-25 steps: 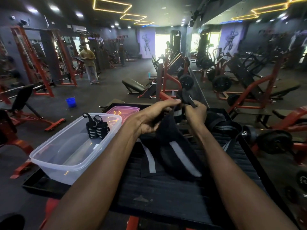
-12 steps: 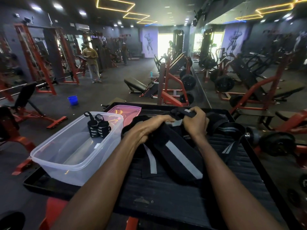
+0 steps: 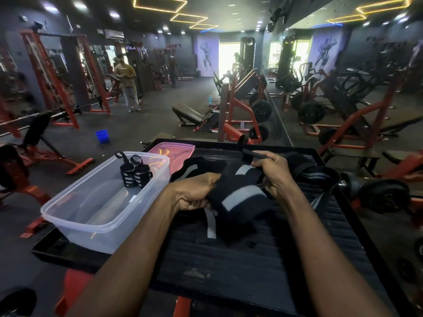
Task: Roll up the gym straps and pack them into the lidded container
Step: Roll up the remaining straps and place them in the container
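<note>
My left hand [image 3: 194, 193] grips the black gym strap [image 3: 238, 197] with grey stripes over the table [image 3: 251, 266]; my right hand [image 3: 273, 171] pinches its narrow end; two rolled straps [image 3: 136, 172] stand in the clear container [image 3: 96, 202].

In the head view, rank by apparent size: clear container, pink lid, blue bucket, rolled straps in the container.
1. clear container
2. pink lid, partly hidden
3. rolled straps, the pair together
4. blue bucket, though it stands farther away
</note>
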{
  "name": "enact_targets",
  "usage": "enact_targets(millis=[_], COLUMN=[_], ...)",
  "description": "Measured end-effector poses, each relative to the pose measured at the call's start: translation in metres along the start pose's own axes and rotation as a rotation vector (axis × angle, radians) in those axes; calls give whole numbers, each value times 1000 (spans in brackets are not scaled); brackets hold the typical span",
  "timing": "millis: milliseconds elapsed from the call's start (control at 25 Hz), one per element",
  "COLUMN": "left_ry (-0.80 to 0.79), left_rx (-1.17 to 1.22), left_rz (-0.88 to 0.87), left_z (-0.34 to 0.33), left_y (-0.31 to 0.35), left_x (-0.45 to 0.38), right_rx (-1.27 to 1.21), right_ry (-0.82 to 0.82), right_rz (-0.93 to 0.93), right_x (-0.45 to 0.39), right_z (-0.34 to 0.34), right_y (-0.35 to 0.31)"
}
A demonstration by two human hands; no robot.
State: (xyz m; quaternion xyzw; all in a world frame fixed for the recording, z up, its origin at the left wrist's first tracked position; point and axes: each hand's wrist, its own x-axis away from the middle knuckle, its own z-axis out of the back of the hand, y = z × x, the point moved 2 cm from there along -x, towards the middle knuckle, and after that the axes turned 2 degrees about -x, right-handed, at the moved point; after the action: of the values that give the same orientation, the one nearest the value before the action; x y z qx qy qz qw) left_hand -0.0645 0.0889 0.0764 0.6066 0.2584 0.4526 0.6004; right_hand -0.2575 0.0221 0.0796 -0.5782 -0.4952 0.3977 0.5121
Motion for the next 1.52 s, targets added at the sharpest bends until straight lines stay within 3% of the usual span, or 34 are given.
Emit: enact_targets(millis=[120,280,360,440,520,560,640,800,1080,1360,1520], left_ry=[26,-107,-3,271,549,573,442,523,470,498,461], left_rx=[-173,-762,-975,-1022,-844,-643,-170,229,378,285,371], left_rz=[-45,220,235,104,-10,-52,-144,-219,-318,-381,-381], left_z=[-4,-16,-15,0,17,23,20,16,8,12,12], left_y=[-7,-3,15,29,33,30,22,2,-5,-10,-9], left_x=[1,4,9,3,-6,-11,-26,-56,-76,-79,-79], right_rx=[37,117,152,136,96,78,88,151,276,338,203], right_ry=[33,-77,-149,-170,-154,-157,-202,-260,-171,-216,-241], right_rz=[23,139,208,232,210,183,132,130,392,455,454], right_x=[1,7,11,12,11,11,12,13,7,4,3], right_z=[-3,-8,-12,-16,-17,-17,-18,-25,-15,-14,-13], right_y=[2,6,8,9,11,13,16,23,19,19,18])
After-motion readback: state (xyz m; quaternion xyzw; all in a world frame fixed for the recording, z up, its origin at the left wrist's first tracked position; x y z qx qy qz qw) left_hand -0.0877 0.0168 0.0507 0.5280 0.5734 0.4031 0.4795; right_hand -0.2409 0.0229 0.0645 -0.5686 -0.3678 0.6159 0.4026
